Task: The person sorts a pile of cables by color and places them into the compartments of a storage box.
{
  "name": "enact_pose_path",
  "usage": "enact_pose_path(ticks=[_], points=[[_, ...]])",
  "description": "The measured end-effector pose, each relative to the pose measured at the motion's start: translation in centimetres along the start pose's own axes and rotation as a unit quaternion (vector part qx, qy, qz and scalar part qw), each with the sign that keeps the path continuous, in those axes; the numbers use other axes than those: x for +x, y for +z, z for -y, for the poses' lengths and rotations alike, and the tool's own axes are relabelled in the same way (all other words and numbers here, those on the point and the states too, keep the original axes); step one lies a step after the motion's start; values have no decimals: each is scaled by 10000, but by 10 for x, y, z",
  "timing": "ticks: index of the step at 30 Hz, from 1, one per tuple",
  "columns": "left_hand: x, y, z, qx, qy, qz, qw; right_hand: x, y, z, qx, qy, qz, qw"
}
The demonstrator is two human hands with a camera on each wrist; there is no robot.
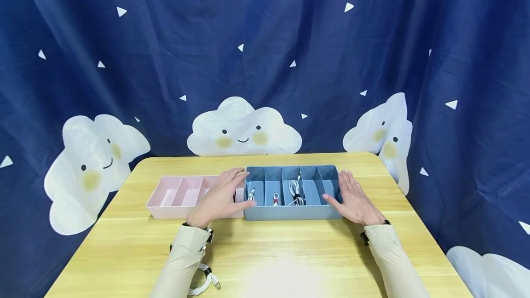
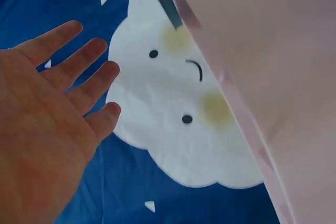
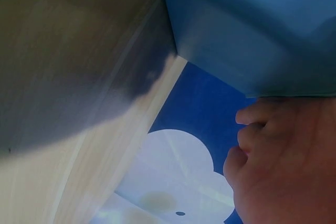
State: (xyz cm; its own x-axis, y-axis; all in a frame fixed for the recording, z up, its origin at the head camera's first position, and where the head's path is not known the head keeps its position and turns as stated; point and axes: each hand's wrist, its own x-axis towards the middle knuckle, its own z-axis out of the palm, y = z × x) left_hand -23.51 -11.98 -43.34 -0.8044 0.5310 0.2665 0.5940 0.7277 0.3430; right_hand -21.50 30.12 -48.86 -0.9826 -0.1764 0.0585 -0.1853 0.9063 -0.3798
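A long blue divided box (image 1: 294,213) stands at the middle of the table, between both hands. Inside it, in separate compartments, lie a white cable bundle (image 1: 296,192) with a dark tie, a small cable (image 1: 275,199) with a red tie, and another small white cable (image 1: 251,194). My left hand (image 1: 219,199) is over the right part of a pink divided box (image 1: 165,213), hiding some of it; its thumb reaches the blue box's left end. In the left wrist view its fingers (image 2: 89,80) are spread. My right hand (image 1: 356,201) lies along the blue box's right end, thumb at the rim.
A coiled white cable (image 1: 202,284) with a dark tie lies on the wooden table (image 1: 290,252) near the front, partly behind the left sleeve. A dark blue curtain (image 1: 265,72) with clouds hangs behind the table's far edge.
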Motion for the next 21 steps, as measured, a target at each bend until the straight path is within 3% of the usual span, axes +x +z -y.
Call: enact_pose_path(ticks=[7, 21], points=[[-24, -8, 17, 69, 10, -318, 9995, -1, 1, -1, 19, 1, 37, 10000], [-66, -14, 37, 74, -107, -387, 9992, 0, 1, 0, 40, -39, 12, 10000]])
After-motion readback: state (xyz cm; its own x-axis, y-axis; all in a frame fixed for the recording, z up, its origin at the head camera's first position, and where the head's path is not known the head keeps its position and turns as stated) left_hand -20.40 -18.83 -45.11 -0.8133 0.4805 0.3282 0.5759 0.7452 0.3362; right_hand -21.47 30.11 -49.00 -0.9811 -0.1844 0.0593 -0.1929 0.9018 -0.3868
